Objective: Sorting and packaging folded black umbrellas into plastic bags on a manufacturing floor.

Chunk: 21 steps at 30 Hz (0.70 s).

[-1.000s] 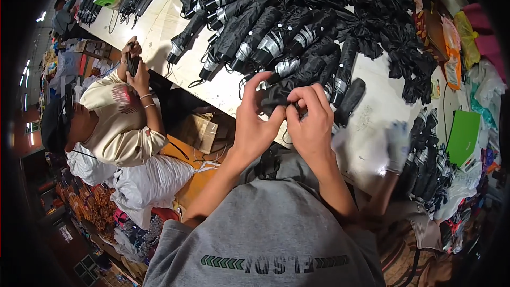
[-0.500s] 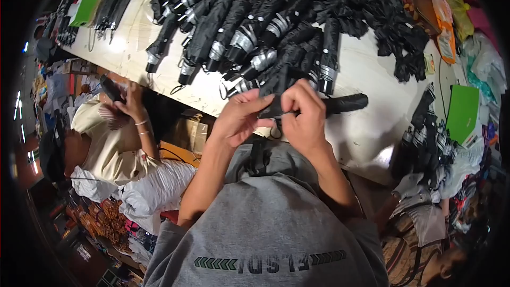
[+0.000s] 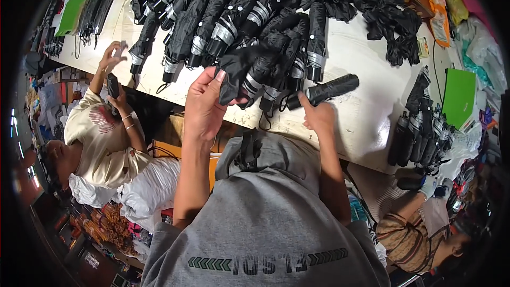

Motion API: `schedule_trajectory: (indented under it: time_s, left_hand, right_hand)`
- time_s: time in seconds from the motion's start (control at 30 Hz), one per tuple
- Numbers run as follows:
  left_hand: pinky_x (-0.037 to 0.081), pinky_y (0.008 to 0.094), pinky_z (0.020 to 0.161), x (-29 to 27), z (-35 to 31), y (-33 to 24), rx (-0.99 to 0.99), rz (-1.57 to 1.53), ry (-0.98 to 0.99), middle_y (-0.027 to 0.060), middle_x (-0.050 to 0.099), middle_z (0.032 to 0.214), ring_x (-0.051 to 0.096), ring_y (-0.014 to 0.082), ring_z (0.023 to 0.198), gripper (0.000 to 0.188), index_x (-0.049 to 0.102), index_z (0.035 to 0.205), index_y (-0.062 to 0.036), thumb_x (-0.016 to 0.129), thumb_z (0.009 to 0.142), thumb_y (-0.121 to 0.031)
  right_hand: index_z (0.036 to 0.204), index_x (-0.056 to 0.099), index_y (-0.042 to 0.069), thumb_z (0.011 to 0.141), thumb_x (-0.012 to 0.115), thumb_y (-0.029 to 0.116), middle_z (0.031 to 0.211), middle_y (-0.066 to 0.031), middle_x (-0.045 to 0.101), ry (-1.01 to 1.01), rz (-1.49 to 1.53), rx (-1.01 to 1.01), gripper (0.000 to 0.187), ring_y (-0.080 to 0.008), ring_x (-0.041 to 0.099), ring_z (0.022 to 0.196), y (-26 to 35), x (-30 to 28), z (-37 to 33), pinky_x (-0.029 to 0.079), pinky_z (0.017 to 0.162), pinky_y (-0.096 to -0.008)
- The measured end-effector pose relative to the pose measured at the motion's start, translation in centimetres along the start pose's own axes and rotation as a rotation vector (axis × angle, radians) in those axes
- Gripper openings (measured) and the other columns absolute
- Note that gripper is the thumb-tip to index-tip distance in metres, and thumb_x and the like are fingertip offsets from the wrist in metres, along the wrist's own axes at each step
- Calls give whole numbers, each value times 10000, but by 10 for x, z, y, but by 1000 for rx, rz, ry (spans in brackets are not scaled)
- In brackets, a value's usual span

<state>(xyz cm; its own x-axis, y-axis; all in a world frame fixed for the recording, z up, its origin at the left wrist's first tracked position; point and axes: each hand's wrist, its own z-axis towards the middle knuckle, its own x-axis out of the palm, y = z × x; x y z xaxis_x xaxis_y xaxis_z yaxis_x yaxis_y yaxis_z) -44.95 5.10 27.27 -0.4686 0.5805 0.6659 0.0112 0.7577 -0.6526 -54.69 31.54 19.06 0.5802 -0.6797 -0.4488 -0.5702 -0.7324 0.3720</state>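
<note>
My left hand (image 3: 204, 103) is closed on a black cloth piece (image 3: 234, 77), pinched between thumb and fingers above the table's near edge. The cloth hangs loose, in front of the handles of several folded black umbrellas (image 3: 218, 34) with silver bands. To the right, my right hand (image 3: 319, 117) is open, its index finger and thumb apart. The index fingertip is beside or on the end of a rolled black umbrella (image 3: 333, 89) lying slanted on the table; whether it touches is unclear. A wrist loop (image 3: 264, 122) hangs over the edge between my hands.
The white table (image 3: 361, 122) carries crumpled black fabric (image 3: 398, 37) at the far right. More umbrellas (image 3: 419, 138) and a green board (image 3: 459, 98) lie at right. A co-worker (image 3: 101, 133) on the left holds a dark object; another person (image 3: 409, 234) sits at lower right.
My hands have parted: the left moved left and up with the black cloth, the right opened near the rolled umbrella. The left co-worker has raised one hand. The view has shifted slightly.
</note>
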Motion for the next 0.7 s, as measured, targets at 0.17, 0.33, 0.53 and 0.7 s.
schedule_trajectory:
  time_s: [0.17,0.33,0.53,0.7]
  left_hand:
    - [648,398,804,18,-7,-8,-16,1,52,153,730,1093,737,213,886,235,606,1204,14,653,982,-47]
    - [643,420,833,8,-7,-13,90,-16,-44,177,723,1105,743,238,900,219,601,1193,15,645,989,-53]
    - [638,429,853,37,2,-62,390,4,-135,173,723,1097,743,241,901,207,599,1189,15,637,998,-54]
    - [629,434,888,44,-2,-90,638,65,-297,152,723,1092,737,227,857,196,599,1180,16,626,1014,-84]
  right_hand:
    - [974,632,-79,791,724,389,776,-212,671,-739,-481,-339,510,-395,666,705,-87,1,18,552,690,-491]
    - [1031,587,-35,849,672,236,773,-124,613,-299,43,-360,338,-256,594,638,-92,-28,12,494,593,-384]
    - [1080,607,-12,851,678,107,794,-80,623,-151,190,-659,268,-180,518,611,-3,-39,-105,453,584,-328]
    - [1144,597,-33,788,765,114,869,-108,687,-25,8,-1049,421,-234,570,625,39,-33,-156,500,633,-344]
